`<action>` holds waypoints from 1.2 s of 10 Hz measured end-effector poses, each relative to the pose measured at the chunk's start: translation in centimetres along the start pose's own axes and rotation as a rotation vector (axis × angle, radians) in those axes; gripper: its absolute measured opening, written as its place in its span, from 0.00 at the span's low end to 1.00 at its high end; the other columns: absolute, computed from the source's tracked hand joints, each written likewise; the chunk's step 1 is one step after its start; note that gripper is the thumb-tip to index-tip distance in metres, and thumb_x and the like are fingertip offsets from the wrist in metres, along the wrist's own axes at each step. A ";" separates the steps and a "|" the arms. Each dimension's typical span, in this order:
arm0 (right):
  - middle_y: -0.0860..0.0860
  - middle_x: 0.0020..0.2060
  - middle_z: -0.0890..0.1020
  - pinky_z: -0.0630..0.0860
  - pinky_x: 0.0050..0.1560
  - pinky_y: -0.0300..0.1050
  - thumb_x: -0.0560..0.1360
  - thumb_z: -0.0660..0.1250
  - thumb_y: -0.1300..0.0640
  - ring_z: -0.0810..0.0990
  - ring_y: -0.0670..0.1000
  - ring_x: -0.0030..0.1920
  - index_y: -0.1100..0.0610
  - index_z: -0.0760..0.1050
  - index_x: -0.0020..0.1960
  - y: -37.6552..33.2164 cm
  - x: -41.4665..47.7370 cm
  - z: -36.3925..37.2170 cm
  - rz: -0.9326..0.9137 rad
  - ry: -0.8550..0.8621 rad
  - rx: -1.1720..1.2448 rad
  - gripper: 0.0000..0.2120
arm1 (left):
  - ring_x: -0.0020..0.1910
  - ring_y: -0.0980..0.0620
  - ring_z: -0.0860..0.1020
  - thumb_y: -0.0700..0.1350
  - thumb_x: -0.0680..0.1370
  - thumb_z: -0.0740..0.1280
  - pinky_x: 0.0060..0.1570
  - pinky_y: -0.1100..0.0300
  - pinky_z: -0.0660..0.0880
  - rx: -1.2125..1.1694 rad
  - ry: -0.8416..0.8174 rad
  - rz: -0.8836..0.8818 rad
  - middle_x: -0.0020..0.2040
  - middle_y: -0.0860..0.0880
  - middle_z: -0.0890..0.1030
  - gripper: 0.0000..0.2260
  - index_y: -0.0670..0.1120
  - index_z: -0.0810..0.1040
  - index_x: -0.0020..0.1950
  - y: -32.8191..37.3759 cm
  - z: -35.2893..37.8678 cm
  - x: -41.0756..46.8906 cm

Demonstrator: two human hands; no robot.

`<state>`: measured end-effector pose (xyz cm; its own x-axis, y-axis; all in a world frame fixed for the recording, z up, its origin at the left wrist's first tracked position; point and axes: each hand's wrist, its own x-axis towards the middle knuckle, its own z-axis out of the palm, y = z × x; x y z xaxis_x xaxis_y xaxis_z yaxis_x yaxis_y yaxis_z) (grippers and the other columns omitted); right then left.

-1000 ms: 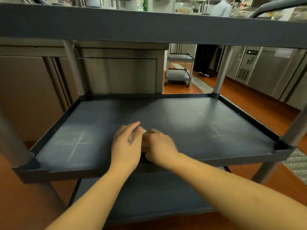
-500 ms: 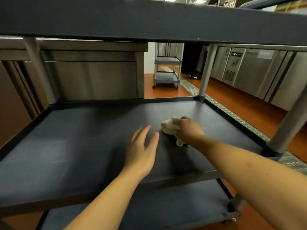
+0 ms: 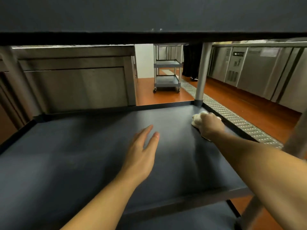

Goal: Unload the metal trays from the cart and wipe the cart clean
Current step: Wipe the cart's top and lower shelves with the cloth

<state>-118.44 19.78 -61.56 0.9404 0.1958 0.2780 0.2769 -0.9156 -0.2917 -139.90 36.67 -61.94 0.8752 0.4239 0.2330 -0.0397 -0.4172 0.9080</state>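
Note:
The dark grey cart's middle shelf (image 3: pixel 83 155) fills the view, with nothing standing on it; the top shelf (image 3: pixel 149 15) hangs just overhead. A white cloth (image 3: pixel 196 119) lies bunched at the shelf's far right corner, and my right hand (image 3: pixel 211 125) presses down on it, fingers closed around it. My left hand (image 3: pixel 141 155) rests flat near the shelf's middle with fingers spread, holding nothing. No metal trays are in view.
A steel post (image 3: pixel 201 72) rises at the far right corner. Behind stand a steel counter (image 3: pixel 74 83), a second small cart (image 3: pixel 167 70) and fridge units (image 3: pixel 257 68). A floor drain grate (image 3: pixel 232 120) runs along the right. The bottom shelf (image 3: pixel 182 218) shows below.
My right hand has slid the cloth from beside my left hand out to the far right corner. My left hand let go of the cloth and now lies flat.

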 end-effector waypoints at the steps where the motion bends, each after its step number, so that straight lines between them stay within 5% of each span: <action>1: 0.58 0.47 0.81 0.73 0.48 0.46 0.79 0.59 0.48 0.79 0.59 0.48 0.59 0.77 0.50 -4.8 0.7 2.3 -0.025 -0.008 0.039 0.15 | 0.70 0.59 0.63 0.58 0.78 0.59 0.65 0.64 0.58 0.029 0.059 -0.051 0.72 0.57 0.66 0.20 0.60 0.67 0.71 -1.3 -3.4 -0.9; 3: 0.57 0.49 0.78 0.75 0.50 0.52 0.75 0.68 0.53 0.78 0.57 0.49 0.56 0.71 0.58 -18.6 -1.9 6.6 -0.285 -0.083 0.028 0.15 | 0.70 0.59 0.63 0.60 0.79 0.57 0.61 0.67 0.56 0.210 0.260 -0.137 0.72 0.57 0.67 0.22 0.58 0.66 0.72 -4.9 -13.4 -3.6; 6: 0.58 0.63 0.75 0.71 0.61 0.51 0.76 0.61 0.61 0.73 0.60 0.63 0.55 0.70 0.67 -39.2 -14.0 9.6 -0.652 -0.311 0.221 0.19 | 0.66 0.58 0.66 0.63 0.78 0.54 0.58 0.63 0.59 0.133 0.430 -0.268 0.72 0.58 0.67 0.21 0.64 0.64 0.70 -7.8 -24.9 -10.2; 8: 0.43 0.39 0.73 0.69 0.44 0.46 0.74 0.59 0.47 0.76 0.53 0.46 0.43 0.68 0.41 -41.5 -22.3 6.9 -1.016 -0.411 0.429 0.04 | 0.56 0.55 0.72 0.58 0.80 0.53 0.47 0.65 0.65 0.230 0.546 -0.220 0.62 0.53 0.74 0.19 0.59 0.65 0.71 -8.2 -24.9 -9.8; 9: 0.57 0.54 0.79 0.66 0.48 0.33 0.79 0.61 0.61 0.77 0.58 0.58 0.60 0.75 0.60 -39.8 -22.8 7.6 -0.999 -0.397 0.427 0.11 | 0.61 0.54 0.70 0.55 0.80 0.54 0.57 0.61 0.65 0.239 0.539 -0.147 0.65 0.52 0.72 0.20 0.57 0.65 0.72 -7.9 -23.6 -9.2; 10: 0.61 0.63 0.76 0.66 0.48 0.32 0.80 0.58 0.65 0.74 0.58 0.64 0.66 0.70 0.66 -38.9 -22.2 8.3 -0.869 -0.375 0.452 0.15 | 0.67 0.56 0.66 0.63 0.77 0.52 0.65 0.57 0.62 0.281 0.504 -0.157 0.68 0.55 0.70 0.24 0.63 0.61 0.73 -7.0 -23.3 -9.7; 11: 0.58 0.56 0.78 0.71 0.57 0.44 0.79 0.59 0.61 0.75 0.59 0.61 0.55 0.76 0.58 -42.1 -22.2 9.2 -0.854 -0.346 0.503 0.11 | 0.64 0.64 0.66 0.66 0.76 0.53 0.61 0.62 0.63 0.145 0.473 -0.133 0.68 0.62 0.68 0.22 0.67 0.61 0.70 -6.4 -25.2 -11.9; 12: 0.53 0.46 0.77 0.71 0.44 0.47 0.75 0.60 0.58 0.78 0.57 0.51 0.53 0.75 0.47 -46.4 -22.0 9.7 -0.800 -0.246 0.390 0.05 | 0.54 0.79 0.65 0.62 0.78 0.57 0.51 0.77 0.62 0.042 0.542 -0.102 0.61 0.69 0.67 0.19 0.66 0.65 0.69 -7.0 -27.5 -15.0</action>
<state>-150.06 61.40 -62.99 0.4436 0.8292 0.3402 0.8671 -0.3010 -0.3969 -165.97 55.36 -62.23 0.5002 0.8122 0.3003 0.0611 -0.3791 0.9233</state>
